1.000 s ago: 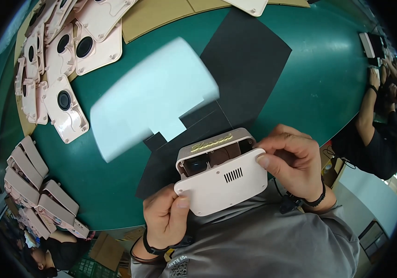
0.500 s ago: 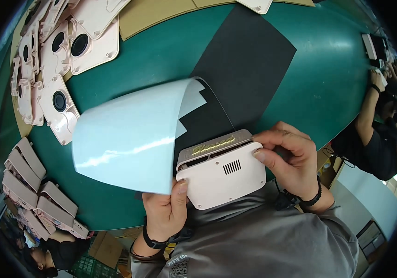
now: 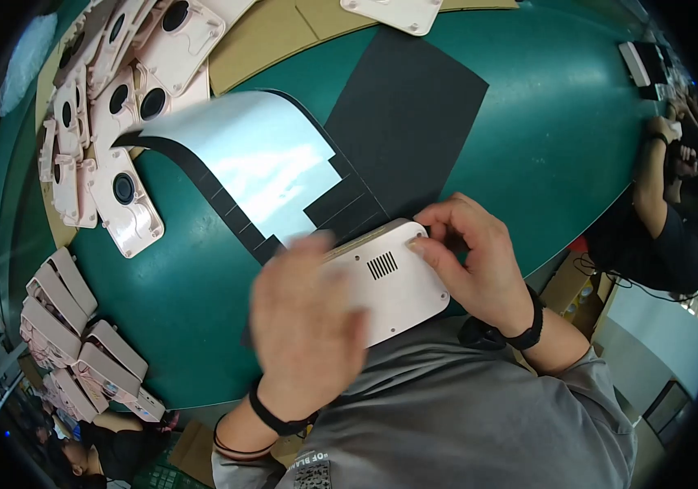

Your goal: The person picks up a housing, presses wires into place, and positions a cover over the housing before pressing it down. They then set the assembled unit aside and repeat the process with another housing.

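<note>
The right hand (image 3: pixel 475 257) pinches the far right corner of the pale pink casing (image 3: pixel 406 293), seemingly to steady it at the green table's (image 3: pixel 553 138) near edge, vented face up; the left hand (image 3: pixel 304 326), blurred but open, covers its left end, contact unclear

My right hand (image 3: pixel 475 253) pinched, my left hand (image 3: pixel 304 318) a blur on my feed.
My left forearm (image 3: pixel 247 422) and right forearm (image 3: pixel 557 350) angle inward from the lower edge. On the left, the fingers point away from me, too smeared to count, with the thumb (image 3: pixel 357 330) along the inner side. On the right, thumb and forefinger bend toward each other, tips close, the other fingers mostly hidden behind.
</note>
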`<action>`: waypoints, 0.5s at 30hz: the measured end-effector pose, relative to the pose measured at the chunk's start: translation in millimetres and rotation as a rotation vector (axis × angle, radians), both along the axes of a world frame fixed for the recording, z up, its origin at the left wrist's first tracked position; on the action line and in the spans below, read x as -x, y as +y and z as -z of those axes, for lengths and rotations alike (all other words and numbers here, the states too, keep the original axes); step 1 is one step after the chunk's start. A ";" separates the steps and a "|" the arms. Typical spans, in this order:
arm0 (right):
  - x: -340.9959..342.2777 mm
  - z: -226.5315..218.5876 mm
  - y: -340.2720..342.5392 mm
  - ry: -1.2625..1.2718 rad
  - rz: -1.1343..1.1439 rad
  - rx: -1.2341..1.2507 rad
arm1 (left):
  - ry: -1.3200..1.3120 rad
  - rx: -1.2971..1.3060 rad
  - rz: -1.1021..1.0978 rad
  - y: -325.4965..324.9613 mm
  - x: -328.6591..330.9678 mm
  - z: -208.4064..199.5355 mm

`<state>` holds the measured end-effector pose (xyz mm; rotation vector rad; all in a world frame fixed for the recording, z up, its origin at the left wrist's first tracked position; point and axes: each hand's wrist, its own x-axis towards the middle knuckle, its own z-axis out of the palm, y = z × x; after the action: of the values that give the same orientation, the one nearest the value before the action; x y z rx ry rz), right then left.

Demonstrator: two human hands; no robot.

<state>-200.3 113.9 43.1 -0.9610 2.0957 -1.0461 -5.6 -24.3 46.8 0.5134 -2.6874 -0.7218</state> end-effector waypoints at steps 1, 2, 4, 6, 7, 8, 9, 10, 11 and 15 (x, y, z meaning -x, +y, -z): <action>-3.6 -0.7 2.0 -0.007 0.016 -0.018 | 0.003 0.009 0.004 5.3 -1.4 1.0; -5.0 -0.4 2.8 -0.011 0.034 -0.032 | -0.065 0.020 0.097 11.1 -3.7 7.9; -6.9 4.3 5.0 -0.011 0.055 -0.037 | -0.207 0.039 0.278 17.3 -7.7 24.3; -12.4 8.7 16.0 0.088 -0.077 -0.124 | -0.203 0.103 0.288 19.5 -9.4 30.0; -14.8 9.0 19.7 0.136 -0.146 -0.168 | -0.201 0.164 0.290 19.4 -10.0 32.2; -17.3 9.1 22.5 0.134 -0.144 -0.167 | -0.198 0.224 0.291 19.5 -10.1 33.6; -20.0 7.9 22.2 0.120 -0.129 -0.191 | -0.201 0.226 0.290 20.5 -9.5 33.8; -23.7 8.3 18.2 0.104 -0.122 -0.208 | -0.197 0.213 0.300 20.2 -10.1 33.5; -27.3 8.6 14.8 0.087 -0.119 -0.223 | -0.195 0.201 0.306 20.3 -10.4 33.0; -32.5 11.7 17.7 0.181 -0.108 -0.202 | -0.194 0.171 0.305 18.6 -9.2 26.8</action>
<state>-167.8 131.6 31.3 -1.0871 2.2174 -0.7004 3.6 -5.6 20.0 0.1370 -3.0140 -0.5328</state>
